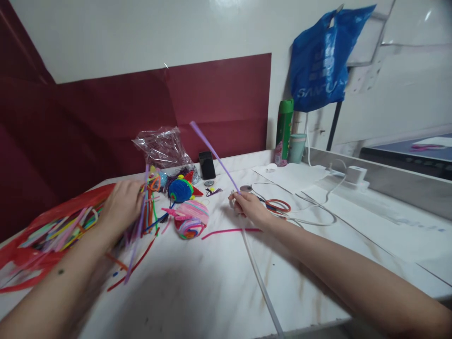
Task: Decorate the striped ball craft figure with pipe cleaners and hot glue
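My right hand (249, 207) is closed in a pinch on a light purple pipe cleaner (215, 153), which slants up and to the left. Below these fingers a long whitish stick (259, 278) runs down to the table's front edge; I cannot tell whether the hand holds it. My left hand (123, 202) is closed at the loose coloured pipe cleaners, its fingers around an upright purple pipe cleaner (137, 235); its fingertips are partly hidden. Between the hands sit a pink striped pipe-cleaner figure (192, 219) and a blue one (181, 188) with red fins.
A red plastic bag (21, 280) of pipe cleaners lies at the left. Behind are a clear wrapper (162, 146) and a phone (206, 165). Orange-handled scissors (278, 205) and a white cable (318, 222) lie right. A green bottle (284, 127) and cup (297, 148) stand farther back.
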Action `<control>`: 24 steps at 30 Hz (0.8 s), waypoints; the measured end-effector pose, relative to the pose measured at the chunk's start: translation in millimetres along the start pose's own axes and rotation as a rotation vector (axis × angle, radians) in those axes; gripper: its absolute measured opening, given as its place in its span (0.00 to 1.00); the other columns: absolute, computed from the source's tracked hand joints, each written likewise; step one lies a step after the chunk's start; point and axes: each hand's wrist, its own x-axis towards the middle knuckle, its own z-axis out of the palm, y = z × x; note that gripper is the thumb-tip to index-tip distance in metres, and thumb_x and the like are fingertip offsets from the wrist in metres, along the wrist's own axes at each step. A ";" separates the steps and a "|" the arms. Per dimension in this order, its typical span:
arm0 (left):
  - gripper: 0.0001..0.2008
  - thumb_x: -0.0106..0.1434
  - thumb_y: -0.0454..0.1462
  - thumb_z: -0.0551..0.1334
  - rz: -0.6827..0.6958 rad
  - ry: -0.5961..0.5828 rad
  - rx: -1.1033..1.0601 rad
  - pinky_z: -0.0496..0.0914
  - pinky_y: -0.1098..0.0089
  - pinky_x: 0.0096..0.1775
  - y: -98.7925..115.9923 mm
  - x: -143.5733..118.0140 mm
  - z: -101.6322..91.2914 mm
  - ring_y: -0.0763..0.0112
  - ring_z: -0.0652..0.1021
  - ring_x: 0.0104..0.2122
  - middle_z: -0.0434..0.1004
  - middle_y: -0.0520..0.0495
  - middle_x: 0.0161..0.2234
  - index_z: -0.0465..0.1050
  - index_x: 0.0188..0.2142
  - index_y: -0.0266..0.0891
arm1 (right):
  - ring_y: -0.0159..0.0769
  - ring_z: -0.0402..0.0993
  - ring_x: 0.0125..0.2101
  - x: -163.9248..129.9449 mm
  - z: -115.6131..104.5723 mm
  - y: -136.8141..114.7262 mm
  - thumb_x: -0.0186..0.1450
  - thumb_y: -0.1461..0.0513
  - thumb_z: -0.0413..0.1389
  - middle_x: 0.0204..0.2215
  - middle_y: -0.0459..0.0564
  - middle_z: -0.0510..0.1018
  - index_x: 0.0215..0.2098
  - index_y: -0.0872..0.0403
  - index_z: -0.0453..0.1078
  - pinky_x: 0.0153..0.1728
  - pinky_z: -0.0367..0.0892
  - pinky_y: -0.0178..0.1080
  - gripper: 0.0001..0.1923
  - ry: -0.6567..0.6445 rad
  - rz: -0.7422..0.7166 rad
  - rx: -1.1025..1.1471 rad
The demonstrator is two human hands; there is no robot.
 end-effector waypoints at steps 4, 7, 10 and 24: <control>0.11 0.64 0.37 0.51 0.032 0.003 -0.242 0.68 0.63 0.47 43.3 -17.4 -7.8 0.63 0.75 0.42 0.75 0.43 0.41 0.69 0.42 0.36 | 0.23 0.51 0.12 7.2 -8.0 -2.9 0.61 0.53 0.50 0.12 0.37 0.60 0.31 0.56 0.67 0.12 0.48 0.29 0.14 0.065 0.016 0.061; 0.11 0.64 0.35 0.50 0.315 -0.258 -0.478 0.71 0.71 0.41 112.3 -36.2 1.5 0.69 0.77 0.37 0.78 0.48 0.36 0.72 0.38 0.40 | 0.22 0.49 0.11 10.0 -13.9 -5.7 0.60 0.53 0.50 0.12 0.37 0.59 0.31 0.56 0.66 0.12 0.46 0.28 0.13 0.119 0.032 0.070; 0.15 0.59 0.27 0.52 0.293 -0.515 -0.397 0.71 0.69 0.35 167.2 -39.6 24.3 0.67 0.78 0.33 0.77 0.42 0.39 0.70 0.43 0.36 | 0.22 0.50 0.11 8.4 -15.2 -7.7 0.59 0.54 0.51 0.12 0.36 0.59 0.30 0.56 0.66 0.12 0.46 0.28 0.13 0.134 0.035 0.059; 0.15 0.52 0.23 0.52 0.181 -0.683 -0.193 0.67 0.71 0.32 123.0 -61.7 -37.4 0.68 0.75 0.31 0.75 0.47 0.34 0.69 0.35 0.39 | 0.25 0.55 0.13 3.1 -6.6 15.8 0.58 0.48 0.51 0.12 0.37 0.60 0.32 0.57 0.68 0.14 0.54 0.30 0.19 -0.012 -0.057 -0.030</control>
